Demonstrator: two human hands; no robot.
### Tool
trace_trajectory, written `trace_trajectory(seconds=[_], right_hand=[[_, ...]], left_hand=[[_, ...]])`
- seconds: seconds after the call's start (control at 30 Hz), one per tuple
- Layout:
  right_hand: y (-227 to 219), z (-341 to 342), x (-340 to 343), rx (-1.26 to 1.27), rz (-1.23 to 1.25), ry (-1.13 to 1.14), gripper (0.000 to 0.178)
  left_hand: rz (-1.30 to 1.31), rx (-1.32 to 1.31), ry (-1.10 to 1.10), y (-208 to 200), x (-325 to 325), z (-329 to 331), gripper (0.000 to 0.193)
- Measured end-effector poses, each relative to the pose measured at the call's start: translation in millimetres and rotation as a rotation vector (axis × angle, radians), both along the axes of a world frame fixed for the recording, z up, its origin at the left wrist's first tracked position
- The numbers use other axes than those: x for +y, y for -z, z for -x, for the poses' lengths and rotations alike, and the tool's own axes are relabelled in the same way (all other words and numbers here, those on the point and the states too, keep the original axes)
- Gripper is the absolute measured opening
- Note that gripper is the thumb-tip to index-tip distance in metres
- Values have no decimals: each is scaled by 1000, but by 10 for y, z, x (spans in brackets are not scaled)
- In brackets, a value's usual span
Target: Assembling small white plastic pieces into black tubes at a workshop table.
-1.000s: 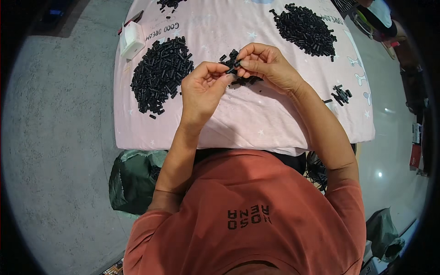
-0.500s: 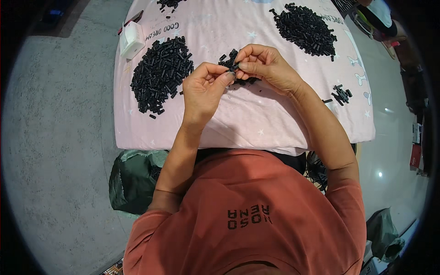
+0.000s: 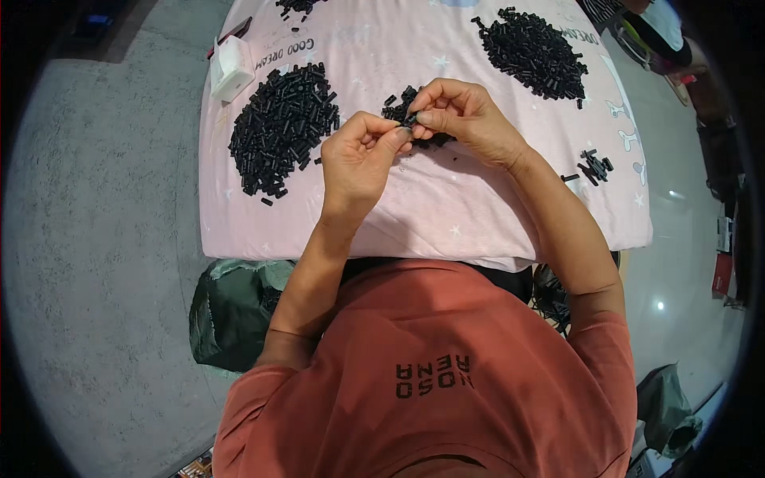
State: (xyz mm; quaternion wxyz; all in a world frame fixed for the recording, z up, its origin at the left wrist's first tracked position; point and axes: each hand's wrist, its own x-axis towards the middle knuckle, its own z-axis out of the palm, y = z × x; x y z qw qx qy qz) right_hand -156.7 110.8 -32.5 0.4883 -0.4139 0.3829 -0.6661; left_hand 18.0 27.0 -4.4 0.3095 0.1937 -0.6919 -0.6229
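Over the middle of the pink cloth, my left hand (image 3: 358, 163) and my right hand (image 3: 472, 119) meet at the fingertips. Both pinch a small black cylindrical piece (image 3: 409, 120), mostly covered by the fingers; I cannot tell whether it is one part or two. Just behind and beneath the hands lies a small heap of black pieces (image 3: 394, 110), partly hidden by them. A large heap of short black cylinders (image 3: 280, 131) spreads left of my left hand. To the right of my right forearm lie several longer, thin black pieces (image 3: 595, 166).
Another large black heap (image 3: 532, 54) sits at the far right of the cloth-covered table (image 3: 446, 231), and a smaller one (image 3: 299, 7) at the far left edge. A white tissue pack (image 3: 232, 70) stands at the left. Dark green bags (image 3: 231, 315) are on the floor. Another person (image 3: 665, 32) is at the far right.
Both hands stay together, pinching the black piece, with only a very slight shift. The heaps have not visibly changed.
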Motion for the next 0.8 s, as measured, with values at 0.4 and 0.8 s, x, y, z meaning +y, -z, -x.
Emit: trace_trajectory(seconds=[0.4, 0.8], right_hand=[[100, 10, -26, -84, 52, -75, 13], [-11, -10, 14, -136, 69, -196, 34]], left_hand=[[170, -11, 25, -60, 8, -29, 10], [631, -156, 175, -305, -158, -46, 39]])
